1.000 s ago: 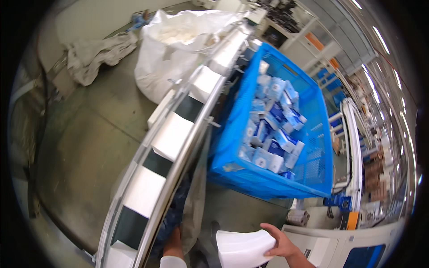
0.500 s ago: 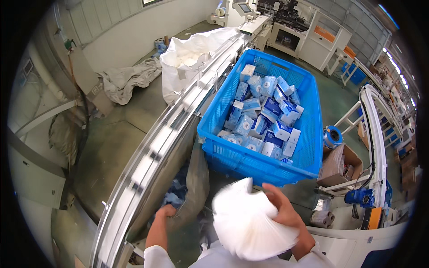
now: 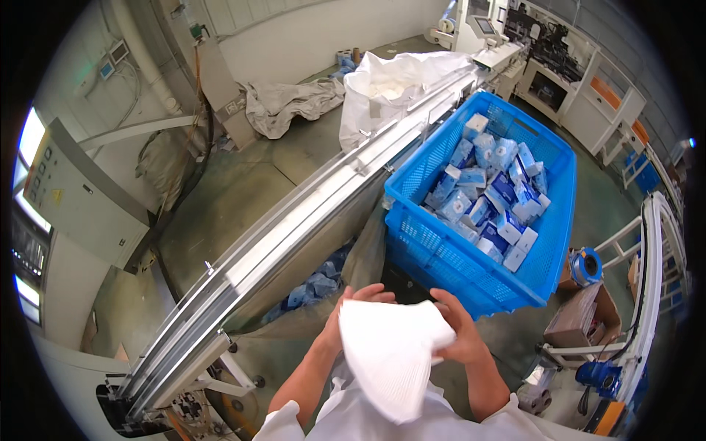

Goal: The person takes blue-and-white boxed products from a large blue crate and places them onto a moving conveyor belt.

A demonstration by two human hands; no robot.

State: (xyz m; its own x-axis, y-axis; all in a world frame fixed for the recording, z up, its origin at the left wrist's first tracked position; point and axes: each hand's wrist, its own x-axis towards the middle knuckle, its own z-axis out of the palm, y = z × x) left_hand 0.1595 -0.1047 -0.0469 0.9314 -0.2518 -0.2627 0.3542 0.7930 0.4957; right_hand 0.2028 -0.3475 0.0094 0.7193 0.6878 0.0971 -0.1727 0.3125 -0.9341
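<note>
Both my hands grip a thick white stack of soft tissue sheets (image 3: 388, 354) low in the middle of the view, close to my chest. My left hand (image 3: 347, 312) holds its left upper edge, my right hand (image 3: 457, 329) clasps its right side. Just beyond the hands stands a blue plastic crate (image 3: 450, 261) holding several blue-and-white wrapped packs (image 3: 487, 198). A grey sack (image 3: 346, 283) with more blue packs (image 3: 312, 283) inside hangs open under the conveyor, left of the crate.
A long metal conveyor (image 3: 294, 220) runs diagonally from lower left to upper right. A big white bulk bag (image 3: 386, 92) sits at its far end. A grey control cabinet (image 3: 73, 191) is at left, machines and a railing (image 3: 651, 272) at right, a cardboard box (image 3: 581, 316) beside the crate.
The white stack has come up from the lower edge into both hands, my left hand joining it. The view has swung so the conveyor and crate sit further away.
</note>
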